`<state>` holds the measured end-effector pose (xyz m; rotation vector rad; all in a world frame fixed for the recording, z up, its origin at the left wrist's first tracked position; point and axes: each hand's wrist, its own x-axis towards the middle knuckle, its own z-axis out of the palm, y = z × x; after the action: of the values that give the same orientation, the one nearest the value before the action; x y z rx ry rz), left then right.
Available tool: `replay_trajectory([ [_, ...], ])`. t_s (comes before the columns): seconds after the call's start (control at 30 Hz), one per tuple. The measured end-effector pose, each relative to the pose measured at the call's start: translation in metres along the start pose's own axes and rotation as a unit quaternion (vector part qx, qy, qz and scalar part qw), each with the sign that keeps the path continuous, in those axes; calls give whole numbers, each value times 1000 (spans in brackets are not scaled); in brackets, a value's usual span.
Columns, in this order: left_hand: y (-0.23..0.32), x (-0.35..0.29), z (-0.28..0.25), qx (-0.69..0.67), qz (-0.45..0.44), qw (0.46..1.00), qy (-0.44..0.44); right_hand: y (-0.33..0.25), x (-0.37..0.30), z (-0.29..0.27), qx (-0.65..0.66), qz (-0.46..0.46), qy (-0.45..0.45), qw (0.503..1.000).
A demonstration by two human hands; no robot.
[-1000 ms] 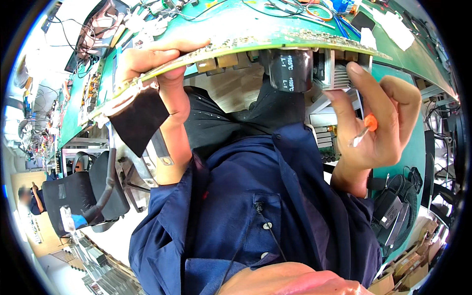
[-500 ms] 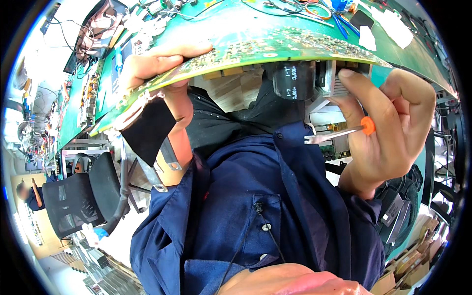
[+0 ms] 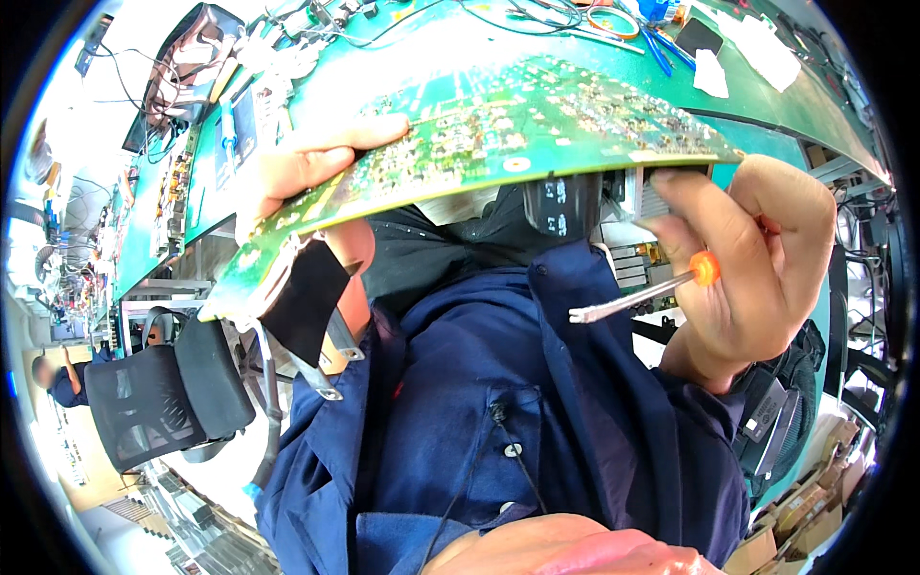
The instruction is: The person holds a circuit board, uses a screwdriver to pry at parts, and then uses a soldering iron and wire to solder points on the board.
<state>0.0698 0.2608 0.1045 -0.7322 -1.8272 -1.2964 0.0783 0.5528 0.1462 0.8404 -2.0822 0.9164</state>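
A large green circuit board [image 3: 537,144] is held up in front of my chest, tilted so its component-covered face shows. My left hand [image 3: 311,172] grips its left end, fingers on top and thumb underneath. My right hand [image 3: 757,259] pinches the right end from below. Also in that hand is a tool with an orange handle end [image 3: 705,269] and a thin metal shaft [image 3: 632,301] with a notched tip pointing left. Under the board hang a black cylindrical capacitor [image 3: 562,206], a black flat piece [image 3: 307,299] and metal tabs [image 3: 331,391].
A green-topped workbench [image 3: 402,57] lies beyond the board, with cables, blue-handled pliers [image 3: 661,53], a roll of tape [image 3: 613,21] and white paper [image 3: 762,53]. A black mesh chair [image 3: 144,407] stands at left. Another person [image 3: 69,379] is far left. Cardboard boxes [image 3: 795,508] sit lower right.
The board has tipped, so more of its upper face shows and its near edge sits lower. The metal shaft has swung down and left. Both hands keep their hold.
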Motion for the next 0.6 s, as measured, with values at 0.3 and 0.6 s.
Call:
replay_trajectory([
  [0.3, -6, -8, 0, -168, 28, 984, -47, 12, -16, 1, -67, -137, -38, 988],
  [0.6, -2, -16, -8, -148, 27, 977, -150, 14, -45, 10, -2, -119, -54, 991],
])
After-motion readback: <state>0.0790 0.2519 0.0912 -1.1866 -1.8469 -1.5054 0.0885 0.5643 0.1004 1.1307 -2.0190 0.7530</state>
